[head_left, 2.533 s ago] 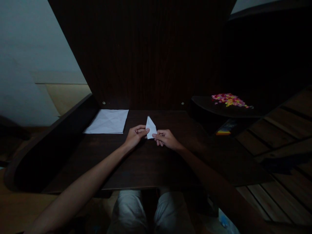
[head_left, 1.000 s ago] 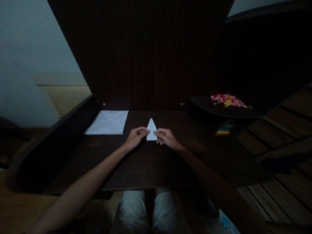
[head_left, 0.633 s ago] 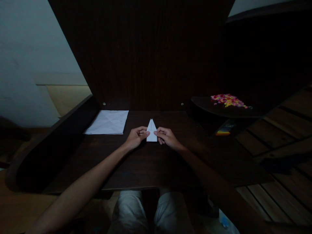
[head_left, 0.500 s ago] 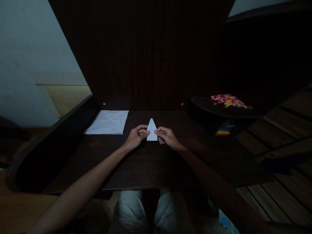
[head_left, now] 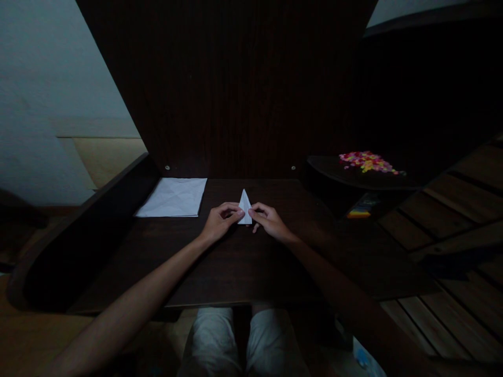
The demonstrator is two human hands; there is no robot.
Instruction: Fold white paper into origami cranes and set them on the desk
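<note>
A small piece of folded white paper (head_left: 244,203), narrow and pointed at the top, is held between both hands over the dark desk (head_left: 236,267). My left hand (head_left: 220,220) pinches its left side, thumb on the front face and fingers curled behind. On the right edge, my right hand (head_left: 269,220) grips with thumb and forefinger, its lower fingers bent beneath. The paper's back is hidden. To the left of my left hand lies a stack of white square paper sheets (head_left: 173,197) with crease marks.
A curved side shelf (head_left: 326,167) at the right carries a pile of small pink, red and yellow pieces (head_left: 369,162). A raised side panel (head_left: 78,235) borders the desk on the left. The tall dark back panel (head_left: 228,94) rises behind.
The folded paper looks narrower, its right side now folded or turned inward. My two thumbs have come closer together. The paper stack and coloured pieces have stayed in place.
</note>
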